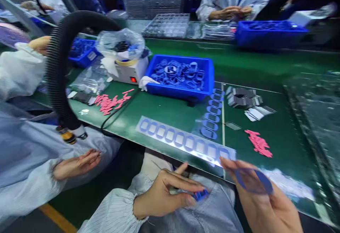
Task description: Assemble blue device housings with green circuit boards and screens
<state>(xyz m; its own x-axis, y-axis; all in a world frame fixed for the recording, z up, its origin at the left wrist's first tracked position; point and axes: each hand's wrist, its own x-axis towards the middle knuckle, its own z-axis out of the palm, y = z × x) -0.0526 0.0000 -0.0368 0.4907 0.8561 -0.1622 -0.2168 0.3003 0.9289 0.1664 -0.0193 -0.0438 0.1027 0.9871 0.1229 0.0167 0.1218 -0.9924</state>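
My left hand (pixel 170 192) is above my lap, its thumb and fingers pinched on a small blue plastic piece (pixel 199 194). My right hand (pixel 268 208), near the bench's front edge, holds a thin translucent blue oval film ring (pixel 259 181) that lies across its fingers. Close to those fingertips is the right end of a clear strip (pixel 164 141), which bears a row of blue oval rings with pale centres. Behind the strip, a column of similar blue film rings (pixel 211 117) lies on the green bench (pixel 175 114).
A blue bin (pixel 179 93) of blue parts stands mid-bench. Pink strips (pixel 259 143) and dark and white pieces (pixel 244 98) lie to the right. At left, a black hose (pixel 57 70) arches beside a co-worker's hand (pixel 77 164). Another person's hands (pixel 231 12) are across the bench.
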